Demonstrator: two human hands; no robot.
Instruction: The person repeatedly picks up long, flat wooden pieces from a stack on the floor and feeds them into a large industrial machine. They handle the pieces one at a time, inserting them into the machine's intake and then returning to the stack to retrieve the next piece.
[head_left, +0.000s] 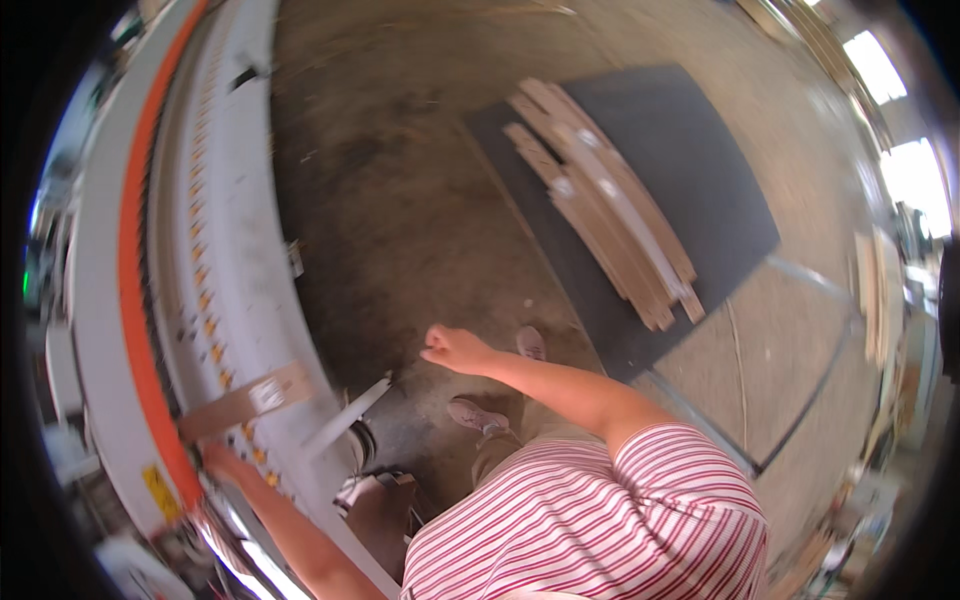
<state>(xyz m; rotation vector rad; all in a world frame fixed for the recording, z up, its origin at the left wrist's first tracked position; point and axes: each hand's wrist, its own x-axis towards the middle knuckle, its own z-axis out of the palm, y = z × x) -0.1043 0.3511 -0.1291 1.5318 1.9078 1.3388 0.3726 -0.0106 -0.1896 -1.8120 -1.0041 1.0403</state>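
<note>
A brown board (225, 412) with a white label lies across the bed of a long machine (250, 230) on my left. Right beside the board's near edge is my left hand (226, 464), close to the machine's orange strip (135, 230). Its fingers are blurred and partly hidden, so I cannot make out whether they grip the board. My right hand (455, 350) hangs in the air over the floor between the machine and a dark sheet. Its fingers are curled in, and nothing shows in them.
Several long brown boards (610, 200) lie stacked on the dark sheet (700, 180) to the right. A pale bar (345, 418) juts from the machine towards my legs. My shoes (478, 414) stand on the concrete floor. Windows and more stacked panels (880, 300) line the far right.
</note>
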